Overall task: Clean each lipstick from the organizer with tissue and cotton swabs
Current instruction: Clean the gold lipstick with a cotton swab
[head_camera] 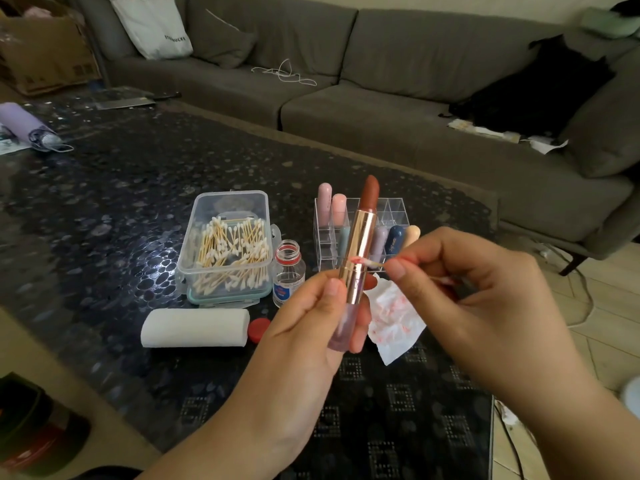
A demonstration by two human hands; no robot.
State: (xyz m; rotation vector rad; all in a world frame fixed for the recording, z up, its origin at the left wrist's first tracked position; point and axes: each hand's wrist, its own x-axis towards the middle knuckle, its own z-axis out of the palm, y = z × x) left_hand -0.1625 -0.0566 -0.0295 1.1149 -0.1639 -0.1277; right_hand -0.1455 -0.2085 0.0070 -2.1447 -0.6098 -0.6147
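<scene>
My left hand (311,317) grips the open lipstick (358,251) upright by its base; my right hand (460,282) pinches a cotton swab (367,262), its stained tip touching the gold tube.

The left hand (311,317) grips an open lipstick (358,247) upright by its clear base, the brown-red bullet raised above a rose-gold tube. The right hand (485,289) pinches a cotton swab (367,262) whose pink-stained tip touches the tube's side. Beneath the hands lies a stained tissue (394,327) on the dark table (104,220). Behind stands a clear organizer (394,211) with capped lipsticks (325,204) in several compartments — beside it an uncapped small bottle (288,271), its red cap (259,329), a box of cotton swabs (228,247) and a white tissue roll (195,327).
</scene>
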